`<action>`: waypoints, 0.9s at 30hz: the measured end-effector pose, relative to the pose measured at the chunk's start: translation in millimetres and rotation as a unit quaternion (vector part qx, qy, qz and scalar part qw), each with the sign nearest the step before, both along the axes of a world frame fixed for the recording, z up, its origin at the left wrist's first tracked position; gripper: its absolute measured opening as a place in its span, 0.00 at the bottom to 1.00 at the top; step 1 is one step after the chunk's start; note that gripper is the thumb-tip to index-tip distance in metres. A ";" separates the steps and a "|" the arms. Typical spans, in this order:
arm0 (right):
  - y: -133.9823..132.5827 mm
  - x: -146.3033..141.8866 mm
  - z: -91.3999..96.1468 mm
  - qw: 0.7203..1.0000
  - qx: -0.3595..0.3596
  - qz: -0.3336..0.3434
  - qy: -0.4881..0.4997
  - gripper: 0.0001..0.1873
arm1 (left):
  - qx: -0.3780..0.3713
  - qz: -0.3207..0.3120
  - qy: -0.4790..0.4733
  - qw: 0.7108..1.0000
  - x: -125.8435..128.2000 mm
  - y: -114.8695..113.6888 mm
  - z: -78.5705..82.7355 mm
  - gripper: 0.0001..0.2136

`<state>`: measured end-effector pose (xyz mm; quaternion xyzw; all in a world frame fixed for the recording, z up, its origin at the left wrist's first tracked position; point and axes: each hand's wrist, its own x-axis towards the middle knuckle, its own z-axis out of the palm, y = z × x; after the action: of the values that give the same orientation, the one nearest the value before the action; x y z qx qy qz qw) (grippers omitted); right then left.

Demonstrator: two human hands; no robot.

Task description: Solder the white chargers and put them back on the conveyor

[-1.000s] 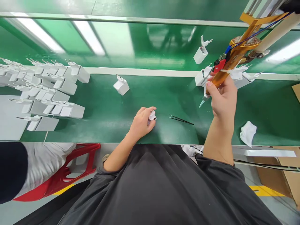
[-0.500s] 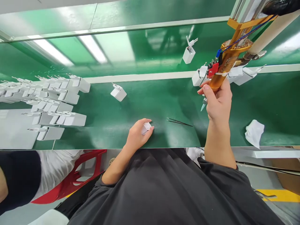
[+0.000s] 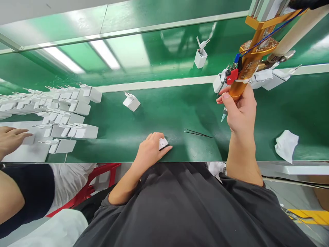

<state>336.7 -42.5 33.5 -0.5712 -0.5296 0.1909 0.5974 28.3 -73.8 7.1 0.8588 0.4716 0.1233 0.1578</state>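
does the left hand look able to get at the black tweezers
Probably yes: the black tweezers lie to the right of the left hand, with nothing visibly in between, though it would likely need to release the small white plastic part it holds.

The green bench [image 3: 164, 113] bears white chargers [image 3: 86, 131], tweezers [image 3: 200, 134], a cloth [image 3: 286, 145]

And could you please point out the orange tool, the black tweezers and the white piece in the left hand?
Orange tool [image 3: 248, 69]: head view, on the side of its barrel.
Black tweezers [image 3: 203, 135]: head view, on the arms, towards their joined end.
White piece [image 3: 162, 142]: head view, on its exposed white face.
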 end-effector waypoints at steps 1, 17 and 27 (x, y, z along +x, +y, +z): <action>0.0 0.2 -0.2 1.000 0.000 0.001 0.001 0.12 | 0.010 -0.003 0.018 1.000 -0.8 -1.6 -0.7 0.14; 5.5 1.2 -9.5 0.999 0.003 0.001 0.033 0.12 | 0.162 0.116 0.099 0.975 -25.5 136.9 -2.1 0.17; 2.9 -2.5 -6.3 1.000 -0.019 0.002 0.005 0.12 | 0.244 0.154 0.051 0.956 -27.7 162.5 16.8 0.33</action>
<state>334.2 -39.6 27.2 -0.5800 -0.5243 0.2053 0.5888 0.6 88.7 23.9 0.7935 0.5610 0.2130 -0.1014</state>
